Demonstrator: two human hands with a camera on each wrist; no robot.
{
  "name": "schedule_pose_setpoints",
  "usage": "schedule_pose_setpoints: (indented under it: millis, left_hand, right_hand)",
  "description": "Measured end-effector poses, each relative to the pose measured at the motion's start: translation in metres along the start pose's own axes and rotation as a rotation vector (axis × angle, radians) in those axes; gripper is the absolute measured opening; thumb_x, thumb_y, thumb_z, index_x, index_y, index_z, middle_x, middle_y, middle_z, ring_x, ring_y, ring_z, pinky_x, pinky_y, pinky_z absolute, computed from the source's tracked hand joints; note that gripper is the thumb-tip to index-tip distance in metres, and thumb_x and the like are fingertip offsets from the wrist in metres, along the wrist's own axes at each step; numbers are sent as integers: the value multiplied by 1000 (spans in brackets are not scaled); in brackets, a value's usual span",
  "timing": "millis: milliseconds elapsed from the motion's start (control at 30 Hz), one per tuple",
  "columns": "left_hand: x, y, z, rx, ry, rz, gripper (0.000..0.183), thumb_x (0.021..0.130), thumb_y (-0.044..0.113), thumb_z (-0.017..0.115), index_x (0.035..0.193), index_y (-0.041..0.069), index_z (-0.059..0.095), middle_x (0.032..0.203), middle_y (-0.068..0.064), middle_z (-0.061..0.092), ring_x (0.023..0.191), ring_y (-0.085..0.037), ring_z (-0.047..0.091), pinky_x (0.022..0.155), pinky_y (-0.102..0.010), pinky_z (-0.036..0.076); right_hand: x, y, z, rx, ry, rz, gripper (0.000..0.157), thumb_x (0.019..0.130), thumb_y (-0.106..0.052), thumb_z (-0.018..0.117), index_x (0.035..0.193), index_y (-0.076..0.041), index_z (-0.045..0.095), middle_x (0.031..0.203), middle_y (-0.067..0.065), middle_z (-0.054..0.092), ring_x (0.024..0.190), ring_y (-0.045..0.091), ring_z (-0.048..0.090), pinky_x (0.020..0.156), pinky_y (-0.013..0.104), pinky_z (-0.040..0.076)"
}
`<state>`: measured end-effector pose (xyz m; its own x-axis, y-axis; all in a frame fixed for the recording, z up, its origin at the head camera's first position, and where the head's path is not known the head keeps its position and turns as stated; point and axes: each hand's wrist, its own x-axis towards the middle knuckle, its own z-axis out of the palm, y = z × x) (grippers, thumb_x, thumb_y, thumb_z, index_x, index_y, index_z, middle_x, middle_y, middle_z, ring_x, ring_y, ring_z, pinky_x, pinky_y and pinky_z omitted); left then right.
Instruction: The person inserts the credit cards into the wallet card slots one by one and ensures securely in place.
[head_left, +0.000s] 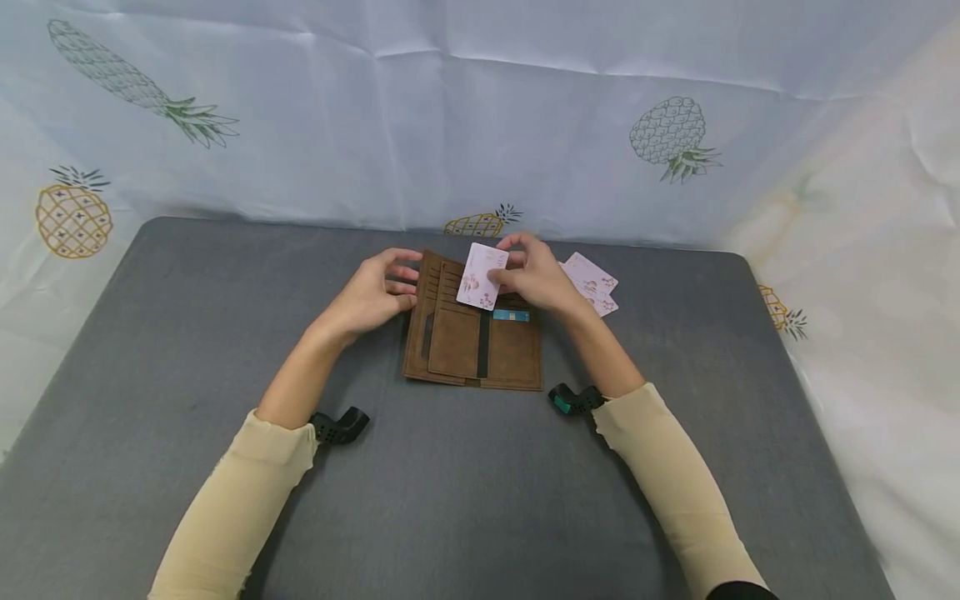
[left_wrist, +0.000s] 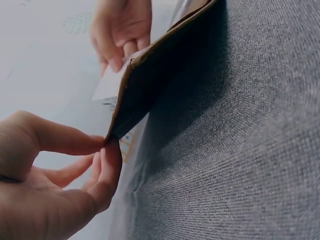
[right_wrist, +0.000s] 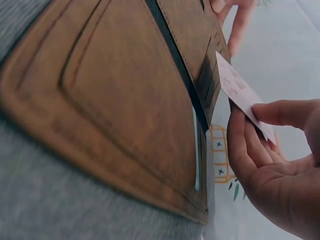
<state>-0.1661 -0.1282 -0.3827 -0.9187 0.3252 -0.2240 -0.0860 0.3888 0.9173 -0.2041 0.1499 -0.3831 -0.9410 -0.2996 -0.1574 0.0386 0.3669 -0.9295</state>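
The left hand (head_left: 367,293) pinches the wallet (head_left: 453,342) at 10 o'clock, and over its 12 o'clock side the right hand (head_left: 536,273) pinches a card (head_left: 476,273), likely light, stiff, slippery, best held by its edges.

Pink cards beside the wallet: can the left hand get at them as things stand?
Probably not: the left hand pinches the wallet, and the right hand is between that hand and the pink cards.

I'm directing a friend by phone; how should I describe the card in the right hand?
On the grey table lies an open brown wallet. Over its upper part, the right hand pinches a pale pink card with reddish print. Unlike the similar cards lying right of the wallet, this one is held.
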Motion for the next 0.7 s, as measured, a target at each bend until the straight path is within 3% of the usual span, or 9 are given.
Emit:
schedule_pose_setpoints:
  millis: [267, 467, 700]
  left_hand:
    - [3, -1, -1, -147, -21, -12, 69, 102, -8, 60, 166, 10, 40, 155, -25, 51, 139, -39, 59, 110, -42, 55]
    - [4, -4, -2, -250, -26, -51, 68, 102, -7, 61, 165, 14, 42, 155, -20, 52, 123, -27, 62, 92, -28, 56]
    - [3, -4, -2, -340, -21, -82, 69, 102, -9, 60, 165, 15, 43, 154, -19, 50, 113, -19, 61, 91, -26, 57]
  right_hand:
    - [3, -4, 9, 40, -61, 19, 40, 102, 4, 68, 136, 1, 47, 127, 32, 73, 81, 13, 76, 86, 38, 67]
    - [5, -3, 11, 84, -89, 32, 39, 101, 6, 68, 134, 1, 48, 120, 29, 75, 83, 13, 76, 85, 34, 67]
    - [4, -4, 15, 63, -129, 39, 38, 103, 3, 67, 135, 0, 46, 116, 27, 75, 85, 12, 75, 87, 34, 67]
